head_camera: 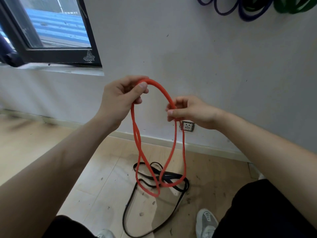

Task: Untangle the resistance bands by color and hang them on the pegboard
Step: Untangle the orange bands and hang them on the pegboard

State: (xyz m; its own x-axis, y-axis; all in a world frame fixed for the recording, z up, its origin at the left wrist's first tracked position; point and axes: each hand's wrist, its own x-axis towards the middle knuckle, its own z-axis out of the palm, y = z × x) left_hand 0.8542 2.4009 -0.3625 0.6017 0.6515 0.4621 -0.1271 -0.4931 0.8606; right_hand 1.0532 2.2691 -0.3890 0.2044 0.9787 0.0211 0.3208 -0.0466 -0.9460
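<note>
Left hand: left hand (120, 97) raised in front of the wall, fingers curled and pinching the top of the red band (165, 95) between thumb and forefinger.
Right hand: right hand (190, 111) just right of and slightly lower than the left, thumb and fingertips pressed together on the same red band where it bends downward.
Red band: arches between the two hands, then hangs in long loops; strands cross one another partway down on the left side. Lowest loops hang in front of the black bands; cannot tell whether they touch the floor or are threaded through the black ones.
Black bands: black bands (151, 176) lie in a loose tangle on the wooden floor (96, 177), near centre, with one long loop running toward the near edge between the feet.
Hung bands: purple bands (247, 12) and green bands (295, 6) hang at the far upper right on the wall (214, 57); their pegs are cut off by the frame edge.
Wall outlet: outlet (187, 126) low on the wall, partly behind the right hand and the red strands.
Window: dark-framed window (51, 31) at far left.
Person: grey shoe (205, 220) at near right, tip of a second shoe (105, 234) at near centre-left; dark trousers (267, 212) at both near corners.
Floor condition: scattered dark specks around the black bands.
</note>
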